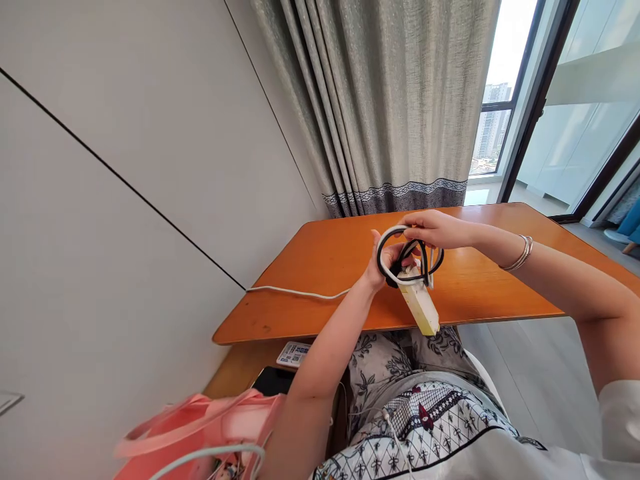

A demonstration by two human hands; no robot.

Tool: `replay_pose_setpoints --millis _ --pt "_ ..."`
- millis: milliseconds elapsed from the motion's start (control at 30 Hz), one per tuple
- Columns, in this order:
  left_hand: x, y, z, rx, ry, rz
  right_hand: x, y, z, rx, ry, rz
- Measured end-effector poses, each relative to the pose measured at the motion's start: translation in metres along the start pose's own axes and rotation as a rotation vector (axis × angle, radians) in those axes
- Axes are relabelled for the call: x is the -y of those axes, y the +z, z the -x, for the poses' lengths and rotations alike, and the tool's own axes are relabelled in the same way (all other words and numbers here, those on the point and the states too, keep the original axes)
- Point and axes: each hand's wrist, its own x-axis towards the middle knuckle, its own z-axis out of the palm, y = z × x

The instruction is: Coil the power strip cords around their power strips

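A yellowed white power strip (421, 308) hangs tilted over the front edge of the table. Black and white cables (383, 252) are looped round its upper end, with a dark plug or adapter among them. My left hand (377, 268) is wrapped round the coil from the left, thumb pointing up; part of its fingers is hidden behind the loops. My right hand (434, 229) reaches in from the right and pinches the top of the loop. A white cord (300, 292) runs from the table's left edge towards my left hand.
The orange wooden table (490, 267) spans the space before me, its left side by a white wall. A pink bag (200, 427), a dark phone-like object (273, 381) and a white card with printed codes (293, 354) are at lower left. Curtains hang behind.
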Motion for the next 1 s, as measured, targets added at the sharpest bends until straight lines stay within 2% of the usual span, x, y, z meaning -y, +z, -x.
replay_pose_setpoints --millis 100,200,300,400,500,633,700,833,933,1000 --pt "0.002 -0.002 0.003 0.041 0.074 0.007 -0.015 0.009 -0.008 -0.158 0.183 -0.356" --pt "0.006 -0.003 0.002 0.029 0.101 -0.039 -0.021 0.021 -0.013 -0.334 0.306 -0.620" --pt "0.010 -0.001 -0.002 -0.031 0.100 -0.133 -0.020 0.028 -0.016 -0.457 0.384 -0.762" --pt "0.013 0.003 -0.008 -0.139 0.081 -0.215 -0.021 0.029 -0.017 -0.492 0.400 -0.798" --pt "0.014 0.007 -0.010 -0.222 0.065 -0.293 -0.030 0.027 -0.016 -0.522 0.344 -0.617" --pt "0.008 0.008 -0.009 -0.223 0.074 -0.342 -0.049 0.026 -0.009 -0.562 0.126 -0.014" --pt "0.004 0.007 -0.008 -0.207 0.081 -0.349 -0.057 0.028 -0.003 -0.567 0.004 0.200" --pt "0.000 0.004 -0.005 -0.184 0.108 -0.353 -0.070 0.036 0.014 -0.411 -0.152 0.296" --pt "0.000 -0.001 -0.005 -0.152 0.116 -0.355 -0.073 0.037 0.024 -0.291 -0.163 0.300" --pt "0.001 -0.003 -0.006 -0.146 0.146 -0.376 -0.073 0.036 0.027 -0.237 -0.119 0.272"
